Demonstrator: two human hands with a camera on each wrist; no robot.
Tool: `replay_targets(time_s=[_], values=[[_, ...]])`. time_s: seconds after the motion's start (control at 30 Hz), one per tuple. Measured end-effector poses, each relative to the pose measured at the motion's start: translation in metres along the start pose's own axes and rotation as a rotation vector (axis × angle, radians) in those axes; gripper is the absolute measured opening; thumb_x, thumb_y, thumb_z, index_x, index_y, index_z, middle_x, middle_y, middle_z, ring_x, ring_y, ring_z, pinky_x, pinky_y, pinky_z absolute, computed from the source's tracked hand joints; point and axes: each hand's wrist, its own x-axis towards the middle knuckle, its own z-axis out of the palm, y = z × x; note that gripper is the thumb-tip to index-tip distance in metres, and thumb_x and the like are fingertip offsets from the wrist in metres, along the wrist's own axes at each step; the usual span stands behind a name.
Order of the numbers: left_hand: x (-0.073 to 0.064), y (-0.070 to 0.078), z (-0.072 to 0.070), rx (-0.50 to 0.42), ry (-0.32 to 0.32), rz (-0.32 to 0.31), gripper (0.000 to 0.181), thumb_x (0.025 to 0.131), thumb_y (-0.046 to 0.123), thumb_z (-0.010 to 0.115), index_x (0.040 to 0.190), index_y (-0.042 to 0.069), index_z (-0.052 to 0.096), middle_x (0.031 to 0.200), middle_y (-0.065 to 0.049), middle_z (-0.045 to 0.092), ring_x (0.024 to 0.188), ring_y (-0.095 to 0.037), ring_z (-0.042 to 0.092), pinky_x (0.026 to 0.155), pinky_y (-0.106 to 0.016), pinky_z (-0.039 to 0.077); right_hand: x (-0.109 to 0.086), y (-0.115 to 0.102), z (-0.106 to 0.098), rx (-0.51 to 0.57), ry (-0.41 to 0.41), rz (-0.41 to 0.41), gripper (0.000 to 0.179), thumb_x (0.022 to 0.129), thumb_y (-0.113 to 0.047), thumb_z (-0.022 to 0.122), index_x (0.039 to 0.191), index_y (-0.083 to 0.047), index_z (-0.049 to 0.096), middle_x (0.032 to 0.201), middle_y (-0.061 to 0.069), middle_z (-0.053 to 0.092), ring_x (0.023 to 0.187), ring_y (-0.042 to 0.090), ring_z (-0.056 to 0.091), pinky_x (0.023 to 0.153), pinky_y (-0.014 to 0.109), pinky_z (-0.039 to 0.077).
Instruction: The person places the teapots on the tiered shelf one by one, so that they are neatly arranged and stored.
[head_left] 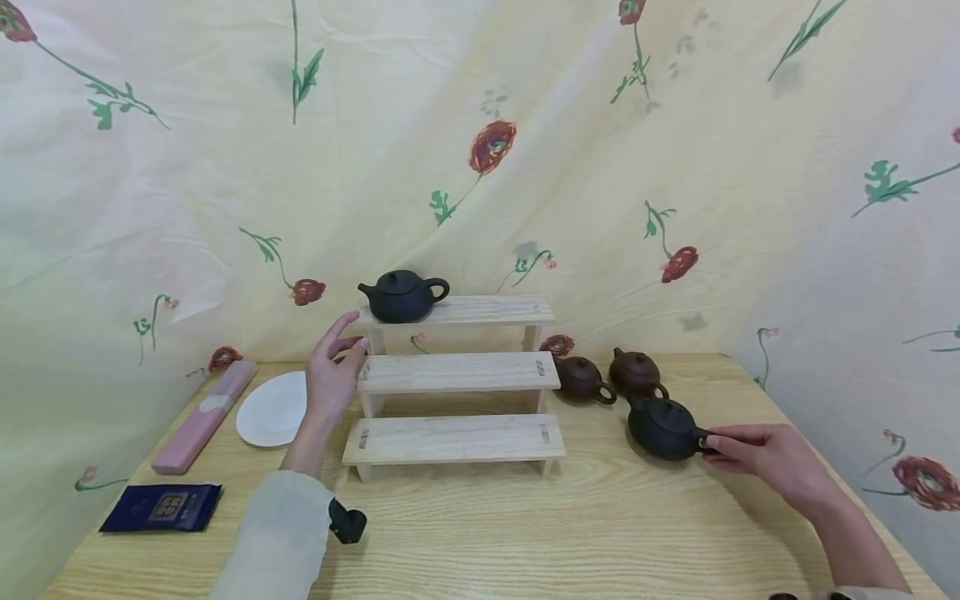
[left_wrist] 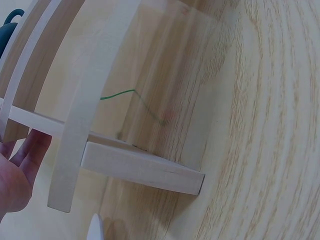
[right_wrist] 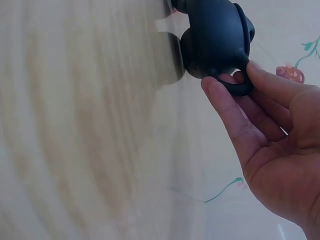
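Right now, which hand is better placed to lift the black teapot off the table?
Right. The right hand already pinches the handle of the black teapot; the left hand is open by the wooden stepped shelf, holding nothing.

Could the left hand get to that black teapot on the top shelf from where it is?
Probably yes: the left hand is open beside the stand's left end, just below the black teapot, with nothing between.
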Motion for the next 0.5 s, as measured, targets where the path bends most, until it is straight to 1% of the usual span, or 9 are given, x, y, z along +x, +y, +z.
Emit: replay_targets(time_s=[0.13, 0.2, 0.37, 0.5], values=[[0.0, 0.0, 0.0, 0.007, 0.002, -0.003, 0.045, 0.106, 0.022, 0.066, 0.15, 0.034, 0.06, 0.127, -0.016, 0.072, 0.113, -0.024, 0.066, 0.083, -0.01, 0.048, 0.002, -0.008, -0.002, -0.012, -0.003, -0.004, 0.041, 0.106, -0.008, 0.063, 0.134, 0.022, 0.059, 0.111, 0.019, 0.079, 0.091, 0.011, 0.079, 0.084, 0.033, 0.063], [0.0, 0.0, 0.0, 0.009, 0.003, -0.002, 0.045, 0.106, 0.021, 0.066, 0.15, 0.034, 0.06, 0.127, -0.016, 0.072, 0.113, -0.023, 0.066, 0.084, -0.01, 0.048, 0.002, -0.012, -0.003, -0.017, -0.009, -0.019, 0.04, 0.106, -0.008, 0.062, 0.134, 0.022, 0.059, 0.112, 0.02, 0.079, 0.091, 0.011, 0.079, 0.085, 0.034, 0.063], [0.001, 0.0, 0.001, 0.004, 0.008, 0.001, 0.045, 0.106, 0.021, 0.067, 0.149, 0.034, 0.061, 0.126, -0.016, 0.073, 0.109, -0.019, 0.066, 0.083, -0.011, 0.049, 0.005, -0.02, -0.005, -0.015, -0.019, -0.05, 0.041, 0.107, -0.009, 0.062, 0.134, 0.022, 0.058, 0.11, 0.016, 0.08, 0.092, 0.013, 0.08, 0.085, 0.034, 0.063], [0.001, -0.001, 0.001, 0.004, 0.009, -0.003, 0.045, 0.106, 0.021, 0.066, 0.149, 0.034, 0.061, 0.125, -0.016, 0.073, 0.109, -0.019, 0.065, 0.084, -0.011, 0.048, 0.007, -0.026, -0.006, -0.023, -0.024, -0.059, 0.044, 0.107, -0.011, 0.062, 0.136, 0.022, 0.057, 0.11, 0.013, 0.08, 0.093, 0.014, 0.08, 0.086, 0.034, 0.063]])
